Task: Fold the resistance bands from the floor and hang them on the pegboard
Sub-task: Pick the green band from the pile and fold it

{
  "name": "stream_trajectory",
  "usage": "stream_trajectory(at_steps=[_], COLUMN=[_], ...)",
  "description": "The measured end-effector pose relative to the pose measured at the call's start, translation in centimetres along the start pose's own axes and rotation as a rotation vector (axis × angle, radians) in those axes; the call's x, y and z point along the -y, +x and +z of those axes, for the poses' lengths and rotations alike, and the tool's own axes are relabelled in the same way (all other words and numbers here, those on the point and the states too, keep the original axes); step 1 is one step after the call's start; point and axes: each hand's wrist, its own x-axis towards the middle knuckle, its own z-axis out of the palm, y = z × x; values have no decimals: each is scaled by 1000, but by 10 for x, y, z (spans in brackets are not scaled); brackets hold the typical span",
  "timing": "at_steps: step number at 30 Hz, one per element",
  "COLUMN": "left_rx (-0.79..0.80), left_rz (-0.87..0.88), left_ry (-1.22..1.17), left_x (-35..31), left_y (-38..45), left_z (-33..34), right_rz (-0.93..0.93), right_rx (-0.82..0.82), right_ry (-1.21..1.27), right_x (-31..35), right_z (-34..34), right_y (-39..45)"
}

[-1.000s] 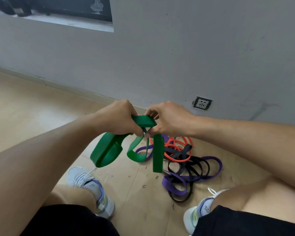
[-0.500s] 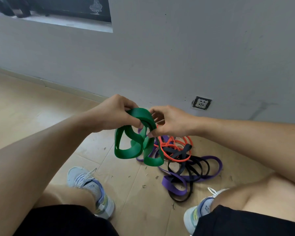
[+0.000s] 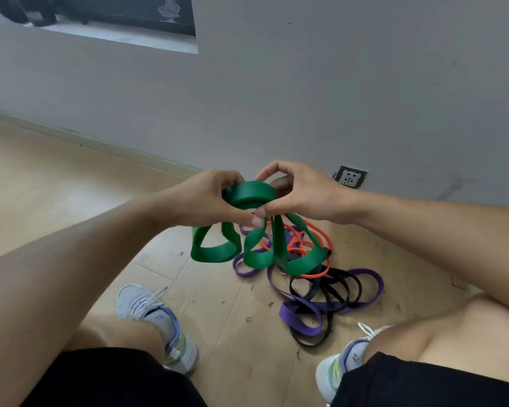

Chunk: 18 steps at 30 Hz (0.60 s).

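Note:
A wide green resistance band (image 3: pixel 254 255) hangs in several loops between both hands, above the floor. My left hand (image 3: pixel 206 201) grips its gathered top from the left, thumb pressed over the folds. My right hand (image 3: pixel 301 195) pinches the same bunch from the right with thumb and curled fingers. Below and behind the green loops, a tangle lies on the floor: an orange band (image 3: pixel 321 240), purple bands (image 3: pixel 301 315) and black bands (image 3: pixel 329 292). No pegboard is in view.
I crouch over a tan floor (image 3: pixel 71 207) with my knees and two pale sneakers (image 3: pixel 159 321) at the bottom. A grey wall (image 3: pixel 306 92) stands close ahead, with a wall socket (image 3: pixel 349 176) low on it and a dark recess at top left.
The green band went from a long hanging strip to a bunch of short loops. Both hands rose slightly and drew together over the gathered top.

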Motion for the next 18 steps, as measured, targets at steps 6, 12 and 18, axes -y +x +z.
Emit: stream_trajectory(at_steps=[6,12,18], left_rx=[-128,-171,-166], left_rz=[44,37,54], left_ry=[64,-183,42], left_x=[-9,-1,5], left_y=[4,6,5], left_z=[0,-6,-9], right_rz=[39,34,45], right_rx=[118,69,26], right_ry=[2,-89,-150], right_x=[-7,-26,-17], right_z=[-6,3,-10], right_y=[-1,2,3])
